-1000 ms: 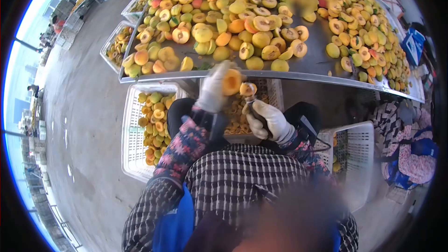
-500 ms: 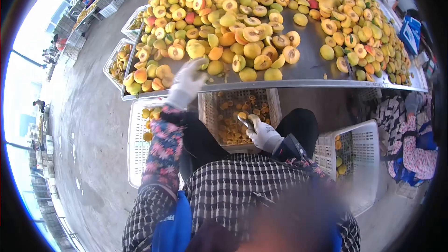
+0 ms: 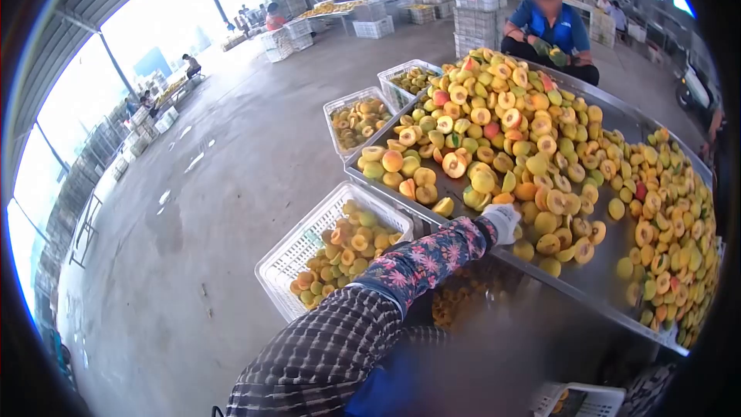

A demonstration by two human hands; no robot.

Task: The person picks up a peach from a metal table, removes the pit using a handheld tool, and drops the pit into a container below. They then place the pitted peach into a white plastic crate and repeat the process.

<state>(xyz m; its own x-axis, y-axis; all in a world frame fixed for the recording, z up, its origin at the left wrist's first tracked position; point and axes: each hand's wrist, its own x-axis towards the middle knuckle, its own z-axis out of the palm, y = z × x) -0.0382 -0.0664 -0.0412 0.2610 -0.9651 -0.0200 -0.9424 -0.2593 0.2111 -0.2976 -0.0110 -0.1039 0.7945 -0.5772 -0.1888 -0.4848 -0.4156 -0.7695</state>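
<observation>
My left hand (image 3: 503, 222), in a white glove, is at the near edge of the metal table (image 3: 432, 215), among halved yellow peaches (image 3: 549, 202). Its fingers look curled in; whatever they grip, if anything, is hidden. A peach half (image 3: 504, 198) lies just beyond the knuckles. The floral sleeve (image 3: 428, 259) reaches across from the lower left. My right hand is out of sight, and a blurred patch covers the lower middle of the view. Below the table edge, a container of small orange-brown pieces (image 3: 455, 305) shows partly.
A white crate (image 3: 270, 266) holding peach pieces stands left of the table, with two more crates (image 3: 333, 127) (image 3: 384, 81) farther along. Opposite sits a person in blue (image 3: 567, 31) with gloved hands holding fruit. Stacked crates (image 3: 476, 11) stand behind.
The view has swung left and up, showing more floor and the person opposite. My left hand stays by the table edge among the peaches. My right hand, earlier holding a metal tool, has left view.
</observation>
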